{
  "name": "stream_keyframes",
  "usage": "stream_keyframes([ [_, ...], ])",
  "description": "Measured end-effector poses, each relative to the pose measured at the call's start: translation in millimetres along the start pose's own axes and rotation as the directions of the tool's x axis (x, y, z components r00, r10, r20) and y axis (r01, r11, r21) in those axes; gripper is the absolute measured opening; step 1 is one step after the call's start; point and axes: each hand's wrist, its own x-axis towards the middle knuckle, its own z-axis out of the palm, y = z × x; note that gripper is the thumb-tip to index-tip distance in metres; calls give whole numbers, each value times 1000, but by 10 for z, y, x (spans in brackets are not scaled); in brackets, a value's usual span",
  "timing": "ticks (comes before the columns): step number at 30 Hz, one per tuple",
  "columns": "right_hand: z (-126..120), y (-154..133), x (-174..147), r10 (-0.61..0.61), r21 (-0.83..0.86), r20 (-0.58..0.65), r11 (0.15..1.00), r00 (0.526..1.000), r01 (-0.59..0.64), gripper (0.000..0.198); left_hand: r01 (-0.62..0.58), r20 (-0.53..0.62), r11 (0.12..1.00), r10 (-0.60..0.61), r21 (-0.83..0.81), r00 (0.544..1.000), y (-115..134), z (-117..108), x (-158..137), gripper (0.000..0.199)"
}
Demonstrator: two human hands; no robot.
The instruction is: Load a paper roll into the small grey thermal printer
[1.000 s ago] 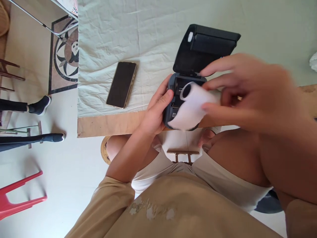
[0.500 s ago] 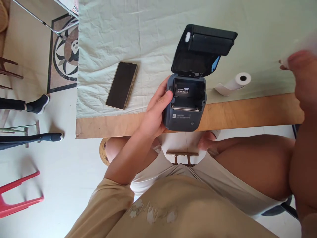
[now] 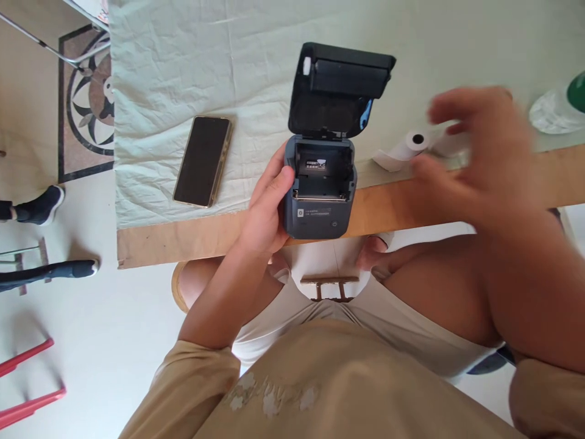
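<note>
My left hand (image 3: 266, 204) is closed around the left side of a dark portable thermal printer (image 3: 319, 216), its thumb on the top edge. The printer's black lid (image 3: 326, 110) is swung up, and its paper bay shows a small printed label but no roll. To the right, a white paper roll (image 3: 404, 149) lies on the cloth with its loose end sticking out to the left. My right hand (image 3: 479, 152), smeared by motion, hovers beside the roll with thumb and fingers apart. Whether it touches the roll I cannot tell.
A phone (image 3: 202, 160) lies on the pale green cloth (image 3: 260, 55). Along the table's near side runs a bare wooden edge (image 3: 183, 241). At far right are crumpled clear plastic (image 3: 554, 114) and something green (image 3: 578, 91). Another person's feet (image 3: 41, 204) and a red stool (image 3: 31, 408) are at left.
My right hand has come in from the far right to the paper roll, its fingers spread. My left hand still holds the open printer. The view has shifted to the right.
</note>
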Motion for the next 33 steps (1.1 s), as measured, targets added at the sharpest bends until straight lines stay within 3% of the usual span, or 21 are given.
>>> stream_keyframes([
  [4, 247, -100, 149, 0, -231, 95, 973, 996, 22, 66, -9, -4, 1000, 9, -10, 1000, -5, -9, -3, 37],
  [9, 281, -81, 156, -2, -310, 36, 951, 999, 14, 57, 24, 12, 1000, -24, 6, 1000, -3, -29, -4, 46],
  [12, 265, -183, 109, -50, -128, -86, 991, 995, 39, 61, 27, -5, 1000, -27, -3, 1000, 1, -25, -3, 50],
  [15, 236, -297, 125, 98, 309, -163, 950, 982, -43, 75, 30, -11, 999, -30, 9, 999, 8, -6, -7, 53],
  [17, 207, -332, 166, 248, 528, -83, 833, 965, -168, 62, 35, -14, 999, -34, 16, 999, 14, 7, -9, 55],
  [19, 180, -364, 202, 324, 578, 37, 765, 945, -285, 47, 37, -15, 999, -37, 6, 999, 17, 14, -7, 54],
  [20, 173, -394, 210, 322, 554, 66, 775, 944, -303, 45, 39, -17, 999, -39, -3, 999, 17, 16, -5, 54],
  [22, 178, -498, 205, 264, 466, 20, 851, 964, -243, 48, 38, -21, 999, -38, -15, 999, 12, 18, -1, 54],
  [25, 238, -722, 176, 20, 212, -150, 977, 988, 12, 53, 27, -35, 1000, -27, -13, 999, 5, 33, -3, 55],
  [28, 360, -904, 174, -231, 43, -104, 971, 967, 237, 49, 8, -64, 1000, -9, -16, 998, 4, 63, -21, 52],
  [31, 534, -958, 213, -322, -55, -31, 946, 946, 320, 24, -25, -85, 1000, 23, -18, 996, -28, 40, -16, 49],
  [33, 655, -917, 254, -387, -169, -91, 914, 918, 368, 17, -45, -46, 999, 45, 17, 998, -87, -39, 22, 57],
])
